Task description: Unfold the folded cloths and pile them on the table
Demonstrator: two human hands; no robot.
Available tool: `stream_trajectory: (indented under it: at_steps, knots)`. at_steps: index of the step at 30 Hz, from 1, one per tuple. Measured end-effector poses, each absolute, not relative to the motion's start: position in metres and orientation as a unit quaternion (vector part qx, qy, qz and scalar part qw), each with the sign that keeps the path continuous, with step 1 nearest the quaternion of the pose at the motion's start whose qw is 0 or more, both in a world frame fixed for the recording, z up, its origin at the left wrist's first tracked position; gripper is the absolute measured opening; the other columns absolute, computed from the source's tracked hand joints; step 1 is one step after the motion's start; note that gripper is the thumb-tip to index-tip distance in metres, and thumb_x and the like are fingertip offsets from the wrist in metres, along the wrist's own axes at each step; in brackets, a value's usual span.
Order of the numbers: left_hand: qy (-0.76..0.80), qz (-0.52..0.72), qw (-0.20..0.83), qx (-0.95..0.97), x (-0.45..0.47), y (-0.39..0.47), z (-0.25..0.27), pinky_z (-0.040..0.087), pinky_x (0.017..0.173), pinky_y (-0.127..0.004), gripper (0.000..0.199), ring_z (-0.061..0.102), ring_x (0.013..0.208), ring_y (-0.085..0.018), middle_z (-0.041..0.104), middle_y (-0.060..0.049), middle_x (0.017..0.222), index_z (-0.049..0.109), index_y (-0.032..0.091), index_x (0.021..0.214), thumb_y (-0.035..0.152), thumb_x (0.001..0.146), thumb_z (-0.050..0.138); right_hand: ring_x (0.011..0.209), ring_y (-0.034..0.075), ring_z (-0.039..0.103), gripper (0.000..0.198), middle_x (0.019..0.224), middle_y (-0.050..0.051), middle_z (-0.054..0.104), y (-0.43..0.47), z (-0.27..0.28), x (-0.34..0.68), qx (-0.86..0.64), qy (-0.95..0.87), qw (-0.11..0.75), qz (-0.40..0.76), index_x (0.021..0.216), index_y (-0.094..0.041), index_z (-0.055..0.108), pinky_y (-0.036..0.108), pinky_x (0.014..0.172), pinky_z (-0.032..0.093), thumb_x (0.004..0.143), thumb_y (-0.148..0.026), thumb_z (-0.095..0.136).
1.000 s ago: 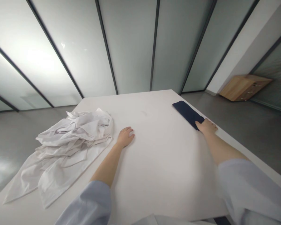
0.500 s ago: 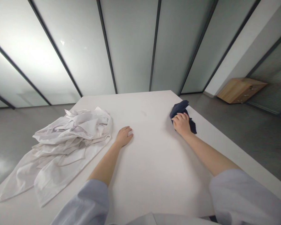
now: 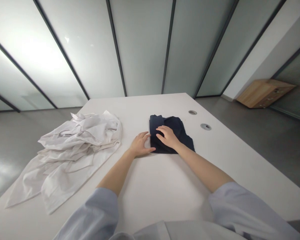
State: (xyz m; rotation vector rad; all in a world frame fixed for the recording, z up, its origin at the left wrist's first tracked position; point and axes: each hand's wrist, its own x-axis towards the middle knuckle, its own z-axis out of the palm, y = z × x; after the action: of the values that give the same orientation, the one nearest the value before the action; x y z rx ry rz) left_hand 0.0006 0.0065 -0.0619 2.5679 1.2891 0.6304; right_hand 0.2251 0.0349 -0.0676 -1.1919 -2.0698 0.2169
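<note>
A dark navy cloth, folded or bunched into a flattish shape, lies near the middle of the white table. My right hand rests on top of it with fingers stretched out. At its left edge is my left hand, fingers and thumb spread, the thumb tip reaching the cloth's near left corner. What kind of garment the navy cloth is, I cannot tell. To the left, a rumpled heap of white cloth is spread over the table, apart from both hands.
The white table has two round cable grommets, one farther back and one nearer, by its right edge. Frosted glass panels stand behind it. A wooden cabinet sits on the floor at the right.
The navy cloth has come from the right edge to the table's middle and lies more spread out. My right hand has opened from its grip; my left hand has moved right to the cloth.
</note>
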Motion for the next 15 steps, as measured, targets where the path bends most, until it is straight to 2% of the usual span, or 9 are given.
stream_trajectory:
  at_steps: [4,8,10,12,13,15]
  knots:
    - [0.405,0.162,0.101,0.894,0.017,0.000,-0.062,0.033,0.112,-0.043,0.058,0.042,0.134,-0.027,0.047,-0.011,0.145,0.056,0.022,0.130,0.054,0.083,0.061,0.114,0.032,0.057,0.032,0.120,0.013,0.065,0.041,-0.088,0.247,-0.558,-0.768,0.312,0.038,0.110,-0.021,0.068,0.050,0.099,0.040,0.085,-0.037,0.059]
    - [0.394,0.134,0.106,0.903,0.025,-0.006,-0.060,0.037,0.107,-0.040,0.049,0.049,0.126,-0.025,0.049,-0.010,0.142,0.052,0.023,0.135,0.045,0.091,0.051,0.093,0.027,0.062,0.029,0.099,0.010,0.070,0.037,-0.084,0.252,-0.579,-0.744,0.330,0.047,0.098,-0.022,0.070,0.041,0.087,0.045,0.090,-0.040,0.048]
    - [0.393,0.139,0.103,0.903,0.028,-0.008,-0.060,0.039,0.104,-0.039,0.053,0.053,0.119,-0.024,0.053,-0.010,0.134,0.045,0.024,0.142,0.039,0.092,0.048,0.087,0.025,0.061,0.031,0.090,0.008,0.070,0.035,-0.079,0.252,-0.576,-0.738,0.348,0.053,0.088,-0.023,0.070,0.039,0.085,0.045,0.092,-0.041,0.045]
    - [0.395,0.140,0.099,0.902,0.034,-0.011,-0.060,0.041,0.101,-0.038,0.057,0.055,0.112,-0.023,0.057,-0.009,0.124,0.037,0.023,0.147,0.032,0.091,0.045,0.089,0.027,0.060,0.033,0.088,0.009,0.070,0.034,-0.074,0.254,-0.582,-0.715,0.385,0.038,0.081,-0.022,0.068,0.041,0.088,0.042,0.092,-0.041,0.044]
    - [0.396,0.138,0.095,0.903,0.037,-0.012,-0.061,0.042,0.099,-0.037,0.058,0.056,0.109,-0.023,0.058,-0.009,0.120,0.036,0.022,0.147,0.028,0.090,0.045,0.093,0.027,0.059,0.033,0.089,0.009,0.070,0.034,-0.072,0.255,-0.587,-0.698,0.410,0.025,0.080,-0.022,0.068,0.042,0.091,0.040,0.092,-0.040,0.043]
    - [0.395,0.130,0.087,0.905,0.042,-0.012,-0.062,0.042,0.096,-0.037,0.054,0.057,0.105,-0.023,0.060,-0.009,0.113,0.045,0.021,0.141,0.023,0.088,0.045,0.098,0.027,0.058,0.031,0.093,0.010,0.069,0.035,-0.071,0.260,-0.592,-0.659,0.464,0.003,0.081,-0.021,0.066,0.043,0.095,0.037,0.091,-0.038,0.042]
